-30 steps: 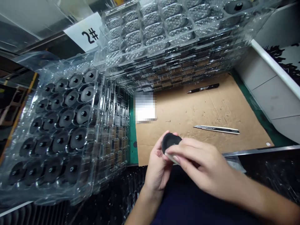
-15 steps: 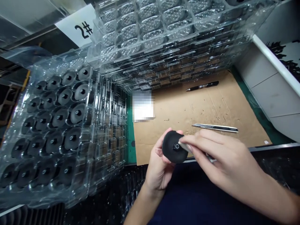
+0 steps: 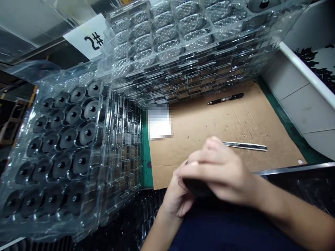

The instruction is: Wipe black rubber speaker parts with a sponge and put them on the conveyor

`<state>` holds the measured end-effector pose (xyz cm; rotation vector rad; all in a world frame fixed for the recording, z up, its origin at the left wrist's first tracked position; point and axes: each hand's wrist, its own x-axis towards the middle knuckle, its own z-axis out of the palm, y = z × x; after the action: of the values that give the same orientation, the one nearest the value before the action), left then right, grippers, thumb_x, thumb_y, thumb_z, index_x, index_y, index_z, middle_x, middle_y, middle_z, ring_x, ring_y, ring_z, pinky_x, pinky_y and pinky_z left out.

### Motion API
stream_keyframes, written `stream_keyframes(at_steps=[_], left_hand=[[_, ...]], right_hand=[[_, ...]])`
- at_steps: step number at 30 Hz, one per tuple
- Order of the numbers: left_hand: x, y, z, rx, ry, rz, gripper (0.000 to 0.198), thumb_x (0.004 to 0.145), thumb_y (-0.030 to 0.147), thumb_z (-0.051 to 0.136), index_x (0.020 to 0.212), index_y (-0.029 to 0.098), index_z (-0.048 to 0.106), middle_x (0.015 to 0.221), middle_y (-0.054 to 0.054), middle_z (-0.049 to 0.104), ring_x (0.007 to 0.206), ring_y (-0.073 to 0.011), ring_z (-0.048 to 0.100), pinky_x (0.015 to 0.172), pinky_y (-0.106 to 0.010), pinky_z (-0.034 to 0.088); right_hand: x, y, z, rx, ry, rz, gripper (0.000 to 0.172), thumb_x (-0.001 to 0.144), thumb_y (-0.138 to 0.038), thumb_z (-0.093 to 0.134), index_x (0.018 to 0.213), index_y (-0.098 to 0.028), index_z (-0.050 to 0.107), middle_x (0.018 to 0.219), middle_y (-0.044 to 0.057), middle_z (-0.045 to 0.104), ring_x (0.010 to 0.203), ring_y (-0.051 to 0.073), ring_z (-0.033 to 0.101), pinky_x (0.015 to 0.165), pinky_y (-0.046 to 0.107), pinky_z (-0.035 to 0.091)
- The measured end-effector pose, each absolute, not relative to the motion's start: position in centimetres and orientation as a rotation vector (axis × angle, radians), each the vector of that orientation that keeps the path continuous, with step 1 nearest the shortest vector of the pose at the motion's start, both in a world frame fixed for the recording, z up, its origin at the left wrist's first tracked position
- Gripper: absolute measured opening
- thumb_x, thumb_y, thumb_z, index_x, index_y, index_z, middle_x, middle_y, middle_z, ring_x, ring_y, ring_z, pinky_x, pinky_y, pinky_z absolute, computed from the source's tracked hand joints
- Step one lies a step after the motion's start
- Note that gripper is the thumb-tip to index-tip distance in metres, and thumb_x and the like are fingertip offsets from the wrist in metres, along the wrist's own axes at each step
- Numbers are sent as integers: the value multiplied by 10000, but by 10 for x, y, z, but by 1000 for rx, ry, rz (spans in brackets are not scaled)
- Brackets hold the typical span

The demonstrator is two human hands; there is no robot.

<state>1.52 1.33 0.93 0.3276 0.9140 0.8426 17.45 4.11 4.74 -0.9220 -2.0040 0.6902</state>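
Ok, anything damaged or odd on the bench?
The cardboard looks worn: scuffed and scratched between the pen and the slim knife. The right hand mostly hides the black part, so I can't judge that.

Two hands, left (image 3: 176,195) and right (image 3: 225,174), meet around one dark disc (image 3: 196,187) at lower centre, as twenty black discs (image 3: 67,138) fill one of two tray stacks (image 3: 125,167), at left. One pen (image 3: 225,99), one knife (image 3: 246,146) and one cardboard sheet (image 3: 193,125) lie right of centre, one numbered sign (image 3: 87,50) upper left.
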Motion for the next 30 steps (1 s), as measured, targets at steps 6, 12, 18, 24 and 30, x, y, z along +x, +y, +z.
stream_keyframes(at_steps=[6,12,18,24,30], left_hand=[[13,17,17,243,633,775,513,661,392,747,1135,261,603,1193,-77,623,1030,-298,620,792,-343,547],[9,17,11,182,671,741,625,618,492,736,1173,263,565,1283,-101,549,1069,-306,594,807,-344,537],[9,15,8,159,662,720,681,609,506,734,1212,253,543,1308,-111,525,1139,-328,543,836,-356,523],[8,10,9,124,585,733,580,674,459,700,1198,253,561,1254,-94,578,1129,-310,560,865,-354,516],[14,5,5,158,594,686,582,673,474,699,1181,216,583,1167,-67,627,1090,-275,586,894,-323,501]], right_hand=[[207,48,9,-1507,-1656,950,203,871,-277,520,993,-235,676,928,33,673,821,151,582,703,287,454],[208,0,-48,-1540,-1412,1462,293,864,-363,509,1043,-180,652,1006,80,680,870,198,635,750,353,520],[196,-15,-61,-1498,-1397,1507,300,869,-347,502,1070,-166,631,945,73,690,835,188,652,730,334,541],[199,-10,-49,-1533,-1400,1412,269,875,-313,497,1073,-188,629,1029,73,672,886,192,635,746,338,523],[196,5,19,-1347,-1685,673,325,845,-125,545,1126,-276,611,1058,2,662,932,152,564,833,320,412]])
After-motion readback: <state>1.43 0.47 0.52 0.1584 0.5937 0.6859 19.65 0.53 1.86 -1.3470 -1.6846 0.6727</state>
